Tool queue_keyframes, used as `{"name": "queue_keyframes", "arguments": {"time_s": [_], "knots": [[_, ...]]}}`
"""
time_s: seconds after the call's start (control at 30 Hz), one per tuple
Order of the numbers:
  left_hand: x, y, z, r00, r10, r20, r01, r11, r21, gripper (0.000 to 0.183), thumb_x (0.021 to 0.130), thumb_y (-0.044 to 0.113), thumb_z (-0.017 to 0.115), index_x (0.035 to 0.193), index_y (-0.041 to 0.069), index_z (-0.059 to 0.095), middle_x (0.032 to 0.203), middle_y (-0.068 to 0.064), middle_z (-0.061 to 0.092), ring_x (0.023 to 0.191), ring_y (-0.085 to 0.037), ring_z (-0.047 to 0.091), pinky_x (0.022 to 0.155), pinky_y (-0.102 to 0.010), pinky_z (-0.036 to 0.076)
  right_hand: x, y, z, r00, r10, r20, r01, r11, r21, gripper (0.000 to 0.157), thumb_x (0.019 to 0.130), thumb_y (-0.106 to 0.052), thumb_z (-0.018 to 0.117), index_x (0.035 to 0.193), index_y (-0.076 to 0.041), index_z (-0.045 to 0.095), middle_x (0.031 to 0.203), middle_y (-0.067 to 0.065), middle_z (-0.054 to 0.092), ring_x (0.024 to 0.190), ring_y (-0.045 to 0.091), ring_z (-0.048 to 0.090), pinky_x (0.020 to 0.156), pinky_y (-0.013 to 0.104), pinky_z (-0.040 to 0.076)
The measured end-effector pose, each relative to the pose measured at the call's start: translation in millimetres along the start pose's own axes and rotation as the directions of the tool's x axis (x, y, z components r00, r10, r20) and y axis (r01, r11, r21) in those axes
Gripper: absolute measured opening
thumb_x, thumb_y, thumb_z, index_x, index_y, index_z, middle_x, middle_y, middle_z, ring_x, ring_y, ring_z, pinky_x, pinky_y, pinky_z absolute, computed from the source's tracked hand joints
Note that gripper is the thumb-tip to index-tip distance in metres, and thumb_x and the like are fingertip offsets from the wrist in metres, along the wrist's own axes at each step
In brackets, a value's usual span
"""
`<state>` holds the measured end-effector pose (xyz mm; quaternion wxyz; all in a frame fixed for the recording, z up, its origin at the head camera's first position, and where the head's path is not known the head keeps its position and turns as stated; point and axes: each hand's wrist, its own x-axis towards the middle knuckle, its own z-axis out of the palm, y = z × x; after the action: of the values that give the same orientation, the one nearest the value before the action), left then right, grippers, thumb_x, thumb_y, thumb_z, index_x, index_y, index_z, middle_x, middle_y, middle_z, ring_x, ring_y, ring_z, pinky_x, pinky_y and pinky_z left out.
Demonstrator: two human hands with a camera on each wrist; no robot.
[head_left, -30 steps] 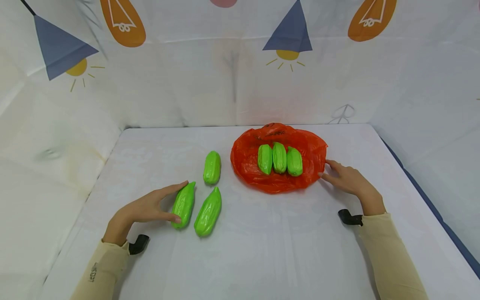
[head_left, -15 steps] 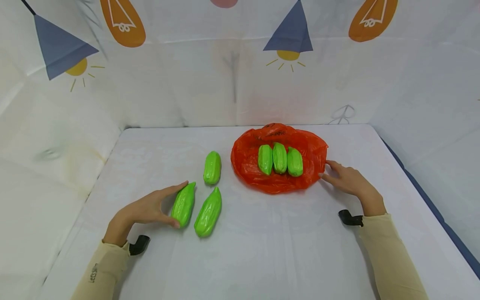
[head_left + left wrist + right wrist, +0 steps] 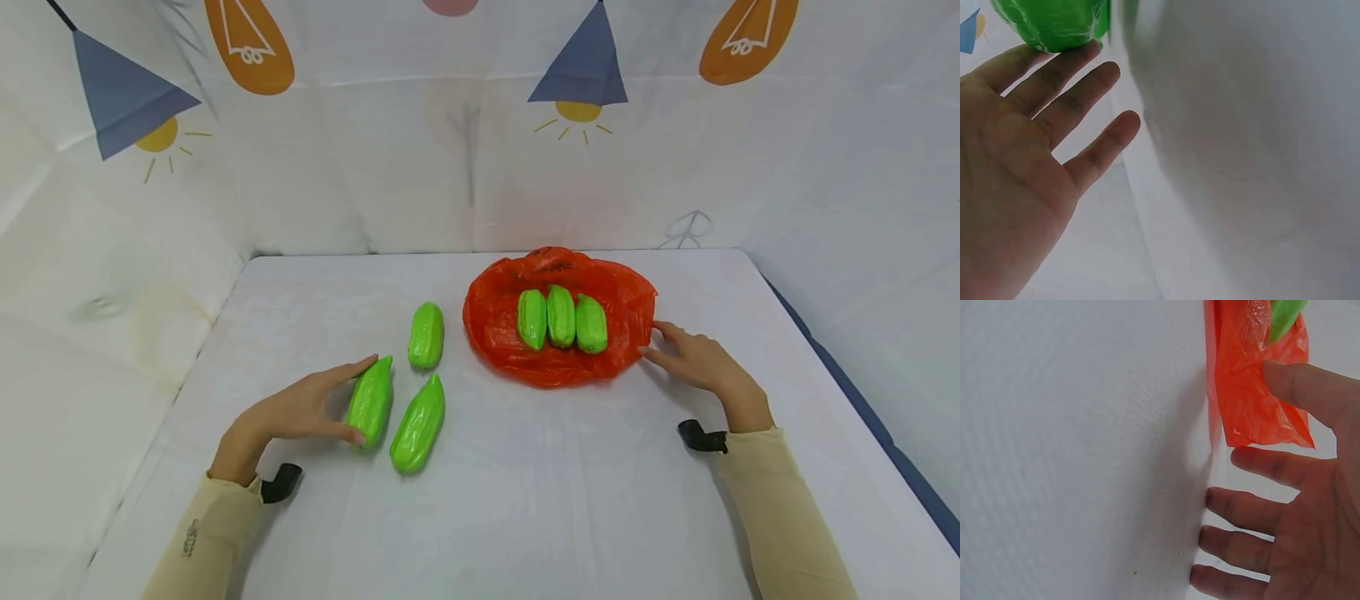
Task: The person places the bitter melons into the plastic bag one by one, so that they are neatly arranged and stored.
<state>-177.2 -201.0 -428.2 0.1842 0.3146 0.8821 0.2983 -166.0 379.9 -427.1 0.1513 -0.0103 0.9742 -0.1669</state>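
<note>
My left hand (image 3: 303,411) grips a ridged, glossy green gourd (image 3: 370,402) on the left, the thumb near its blunt lower end and a fingertip near its pointed top. In the left wrist view that gourd (image 3: 1060,22) sits at the fingertips, the other fingers spread straight. Two similar gourds lie beside it, one to the right (image 3: 417,425) and a blunter one (image 3: 426,336) behind. My right hand (image 3: 697,362) touches the right edge of a red plastic bag (image 3: 510,358) with thumb and forefinger, fingers fairly straight and apart. Three green gourds (image 3: 561,317) lie in a row on the bag.
Everything stands on a white-covered table (image 3: 525,483). A white curtain (image 3: 375,167) printed with lamps and bulbs hangs behind the table's back edge and along the sides. Black wrist-camera mounts (image 3: 282,483) stick out at both cuffs.
The gourd in my left hand has shifted slightly toward the back of the table and right, along with the hand. My right hand, the bag and the other gourds keep their places.
</note>
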Motion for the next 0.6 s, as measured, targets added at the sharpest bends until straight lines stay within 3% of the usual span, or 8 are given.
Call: {"name": "queue_keyframes", "arguments": {"time_s": [0.27,0.6], "knots": [[17.0,14.3,-14.4,1.0,0.014,-0.011,-0.014,0.999,0.03,0.112,0.069,0.058,0.082,0.156,0.015,0.026,0.16,-0.007,0.031,0.146,-0.035,0.03,0.114,-0.058,0.03,1.2,1.0,2.1,1.0,0.005,0.001,-0.006,1.0,0.008,0.086,0.095,-0.063,0.045,0.153,-0.003,0.025,0.149,0.034,0.035,0.129,0.055,0.04,0.099,0.071,0.038],[46.7,35.0,-20.9,1.0,0.028,-0.004,-0.028,0.999,0.027,0.112,0.072,0.061,0.078,0.157,0.018,0.021,0.162,0.0,0.025,0.149,-0.026,0.025,0.119,-0.052,0.025,1.8,0.5,1.3,1.0,0.012,0.009,-0.012,1.0,0.008,0.088,0.094,-0.065,0.045,0.153,-0.004,0.024,0.149,0.034,0.034,0.13,0.055,0.038,0.099,0.072,0.037]]}}
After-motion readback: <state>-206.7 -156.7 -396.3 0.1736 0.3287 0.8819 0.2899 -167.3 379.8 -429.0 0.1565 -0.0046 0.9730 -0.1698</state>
